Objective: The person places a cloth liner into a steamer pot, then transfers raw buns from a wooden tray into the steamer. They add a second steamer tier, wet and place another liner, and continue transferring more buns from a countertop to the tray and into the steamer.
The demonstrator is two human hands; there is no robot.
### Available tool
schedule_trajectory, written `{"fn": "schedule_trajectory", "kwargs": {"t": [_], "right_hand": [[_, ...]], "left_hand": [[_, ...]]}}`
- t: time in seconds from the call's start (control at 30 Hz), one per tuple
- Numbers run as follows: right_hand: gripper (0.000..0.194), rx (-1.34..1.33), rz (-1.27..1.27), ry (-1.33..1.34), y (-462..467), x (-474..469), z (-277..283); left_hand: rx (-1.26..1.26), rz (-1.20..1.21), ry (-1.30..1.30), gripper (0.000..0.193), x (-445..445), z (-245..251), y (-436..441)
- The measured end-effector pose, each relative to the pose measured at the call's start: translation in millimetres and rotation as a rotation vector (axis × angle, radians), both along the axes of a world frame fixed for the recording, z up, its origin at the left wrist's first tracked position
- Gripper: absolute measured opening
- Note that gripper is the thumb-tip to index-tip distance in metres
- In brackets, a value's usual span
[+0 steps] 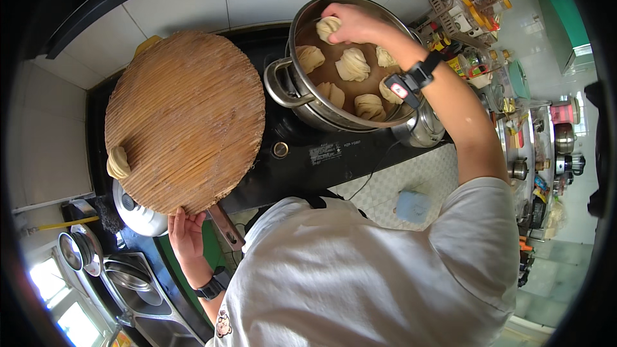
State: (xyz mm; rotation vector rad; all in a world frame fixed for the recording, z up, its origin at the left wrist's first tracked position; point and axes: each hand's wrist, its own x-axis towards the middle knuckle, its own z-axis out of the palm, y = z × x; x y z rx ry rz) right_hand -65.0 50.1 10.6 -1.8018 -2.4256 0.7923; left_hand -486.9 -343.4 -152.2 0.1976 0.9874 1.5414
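Note:
My right hand holds a twisted dough bun at the far side of a steel steamer pot. Several other pleated buns, one of them a bun at the middle, sit spaced apart on the brownish liner in the pot; my forearm covers part of its right side. My left hand touches the near edge of a round slatted wooden board, its thumb and fingers at the rim. A single dough bun rests at the board's left edge.
A black stovetop lies under the pot and board. A steel lid and a brown pan handle show below the board. Beside the pot stands a steel kettle. The sink is lower left; crowded shelves are at right.

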Motion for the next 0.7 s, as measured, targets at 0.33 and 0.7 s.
{"fn": "schedule_trajectory", "kwargs": {"t": [0.33,0.7], "right_hand": [[0.069,0.059,-0.020,-0.201,29,26,-19],[0.063,-0.005,0.047,-0.226,48,59,-8]], "left_hand": [[-0.058,0.147,0.037,0.029,50,-6,26],[-0.033,0.125,0.069,0.028,76,-12,37]]}}
